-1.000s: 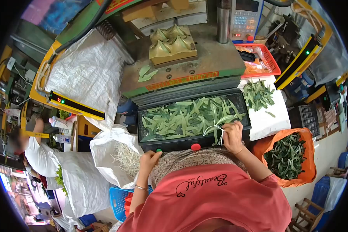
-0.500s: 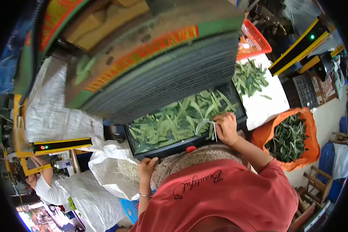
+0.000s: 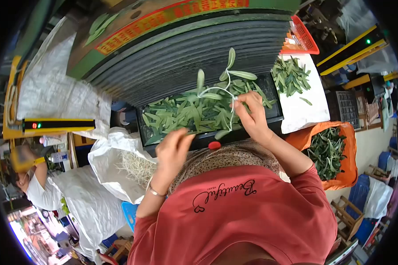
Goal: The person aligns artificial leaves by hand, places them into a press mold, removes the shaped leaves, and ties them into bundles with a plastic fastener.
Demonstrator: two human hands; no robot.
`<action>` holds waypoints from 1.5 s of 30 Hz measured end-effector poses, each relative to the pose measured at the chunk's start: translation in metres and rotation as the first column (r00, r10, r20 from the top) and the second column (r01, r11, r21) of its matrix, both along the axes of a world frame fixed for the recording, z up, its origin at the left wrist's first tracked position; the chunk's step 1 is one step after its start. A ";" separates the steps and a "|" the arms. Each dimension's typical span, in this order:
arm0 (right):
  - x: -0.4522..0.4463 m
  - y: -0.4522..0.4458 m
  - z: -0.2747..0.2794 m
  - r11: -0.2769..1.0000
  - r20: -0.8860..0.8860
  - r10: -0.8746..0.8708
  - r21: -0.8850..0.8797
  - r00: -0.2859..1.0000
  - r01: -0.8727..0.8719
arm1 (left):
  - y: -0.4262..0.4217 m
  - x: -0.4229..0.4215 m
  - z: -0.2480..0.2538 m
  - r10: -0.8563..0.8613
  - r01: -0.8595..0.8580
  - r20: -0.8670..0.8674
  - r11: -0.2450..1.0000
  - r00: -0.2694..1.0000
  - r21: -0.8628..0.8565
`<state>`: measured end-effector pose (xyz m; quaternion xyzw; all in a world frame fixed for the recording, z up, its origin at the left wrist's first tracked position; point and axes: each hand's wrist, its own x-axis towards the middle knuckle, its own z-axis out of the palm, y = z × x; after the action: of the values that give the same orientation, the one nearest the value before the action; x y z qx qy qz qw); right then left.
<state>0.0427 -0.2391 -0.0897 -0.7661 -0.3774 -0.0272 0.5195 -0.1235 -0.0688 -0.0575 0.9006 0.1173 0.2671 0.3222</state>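
A branched pale stem with several long green leaves, a leaf sprig (image 3: 227, 91), rises over the black tray (image 3: 276, 120). My right hand (image 3: 252, 115) pinches it between thumb and fingers at the tray's right side. At the tray's front left edge, my left hand (image 3: 174, 148) is a little blurred; its fingers are slightly bent and apart, and I see nothing in them. Loose green leaves (image 3: 185, 112) cover the tray's bottom. Behind them stands the ridged dark face of a green machine (image 3: 181, 55).
An orange bag (image 3: 347, 159) of dark leaf sprigs stands right. More leaves (image 3: 292, 77) lie on a white surface, near a red basket (image 3: 306, 37). Left is a white sack (image 3: 104, 159) of pale stems. Yellow-black bars (image 3: 59, 125) flank the machine. Another person (image 3: 42, 194) is far left.
My right hand has lifted the leaf sprig, now spread out above the tray. My left hand has risen from below the tray's front edge toward the leaves. The view has shifted.
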 end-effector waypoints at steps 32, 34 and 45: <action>-0.024 0.044 0.033 0.718 -0.783 0.573 0.338 0.242 -0.609 | 0.012 0.057 0.026 0.063 0.270 0.403 0.648 0.913 -0.712; -0.025 0.045 0.031 0.711 -0.836 0.533 0.357 0.133 -0.605 | 0.002 0.061 0.033 0.166 0.364 0.386 0.152 0.907 -0.919; 0.018 -0.070 0.090 0.786 -0.797 0.246 -0.169 0.552 -0.595 | 0.085 0.005 0.049 0.408 -0.145 0.035 0.404 0.912 -0.903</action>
<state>0.0609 -0.3087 0.0001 -0.6844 -0.3068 0.4958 0.4379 -0.1183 0.0160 -0.0090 0.5251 0.3457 0.3276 0.7053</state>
